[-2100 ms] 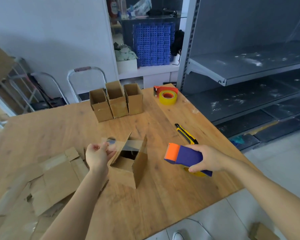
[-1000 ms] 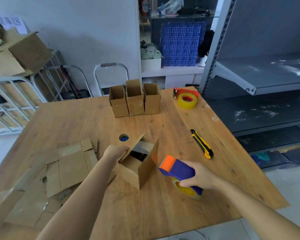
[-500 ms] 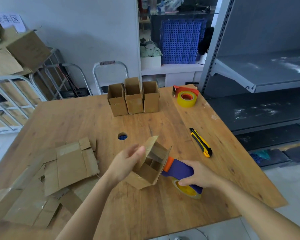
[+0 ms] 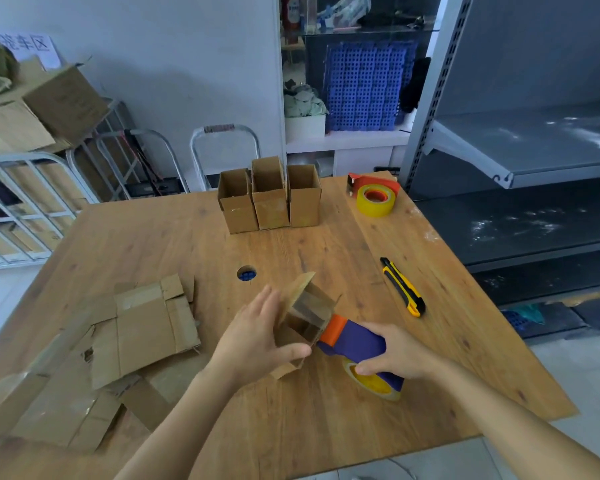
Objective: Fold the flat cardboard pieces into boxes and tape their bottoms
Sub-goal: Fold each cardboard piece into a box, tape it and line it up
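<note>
Fingers [image 4: 269, 304] of the left hand [image 4: 253, 344] lie straight up the side of a small cardboard box [image 4: 309, 317], with the thumb hooked across its near lower edge, so the box is pinched and held tilted, one corner down on the bench [image 4: 326, 438] and its flaps standing loose at the far end. Right beside them, the right hand [image 4: 399, 355] has its fingers wrapped tight round the purple body of a tape dispenser [image 4: 357, 341]. The dispenser's orange nose presses against the box's right side, while its yellow roll sits low by the bench top. Left of the left fingers, flat cardboard pieces [image 4: 146, 327] lie in an untidy overlapping heap, some with tape strips on them. Just beyond the fingers there is a round hole [image 4: 246, 273] in the wood. Farther back, well apart from both hands, three finished boxes [image 4: 269, 199] stand upright in a row, touching side by side, open tops up. Beyond the right fingers lies a yellow and black utility knife [image 4: 402, 287], and at the far corner a second tape roll [image 4: 374, 199] rests in a red holder.
</note>
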`<state>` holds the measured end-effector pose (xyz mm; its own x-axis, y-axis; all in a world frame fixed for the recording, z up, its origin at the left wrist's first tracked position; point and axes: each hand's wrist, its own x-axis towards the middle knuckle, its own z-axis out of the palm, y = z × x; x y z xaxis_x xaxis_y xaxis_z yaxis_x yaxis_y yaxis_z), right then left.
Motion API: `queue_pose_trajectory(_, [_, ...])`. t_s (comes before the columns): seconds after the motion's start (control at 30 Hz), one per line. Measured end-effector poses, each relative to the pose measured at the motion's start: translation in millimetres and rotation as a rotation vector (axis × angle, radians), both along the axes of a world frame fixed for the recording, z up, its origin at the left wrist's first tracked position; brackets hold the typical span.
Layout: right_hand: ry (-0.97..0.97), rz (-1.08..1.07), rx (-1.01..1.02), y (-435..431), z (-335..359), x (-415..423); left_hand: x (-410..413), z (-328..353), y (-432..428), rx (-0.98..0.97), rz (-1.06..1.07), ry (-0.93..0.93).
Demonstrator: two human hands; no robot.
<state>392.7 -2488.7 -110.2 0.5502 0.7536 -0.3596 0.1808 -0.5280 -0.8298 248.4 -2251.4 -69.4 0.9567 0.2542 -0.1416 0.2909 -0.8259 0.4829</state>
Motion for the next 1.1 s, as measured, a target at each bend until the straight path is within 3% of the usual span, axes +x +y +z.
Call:
queue_pose_trajectory(0.07, [0.016,-0.019,0.011,-4,1,1,1,-7,-6,0.071,0.043,0.026])
queue_pose_trajectory(0.23, [0.009,-0.016,0.005,-8,9,0,-2,-6,-8,0.199,0.071,-0.12])
queue_pose_trajectory(0.37, [0.037,-0.021,0.006,-10,11,-5,-6,-16,-1,0.275,-0.016,-0.403])
queue_pose_trajectory(0.47, [0.072,-0.026,0.03,-11,11,-7,-5,-21,7,0.318,-0.042,-0.456])
queue_pose_trajectory(0.6, [0.112,-0.078,0.075,-7,14,-6,0,-17,18,0.369,-0.022,-0.322])
queue_pose_trajectory(0.73, [0.101,-0.078,0.073,-7,20,-5,-10,0,14,0.184,-0.03,-0.088])
queue_pose_trajectory(0.83, [0.115,-0.101,0.091,-10,28,-6,-6,0,9,0.159,0.024,-0.033])
queue_pose_trajectory(0.93, [0.104,-0.106,0.097,-8,38,-11,2,-10,3,0.273,0.066,-0.083])
queue_pose_trajectory(1.1, [0.126,-0.198,0.102,-2,53,-19,5,-30,0,0.477,-0.026,0.03])
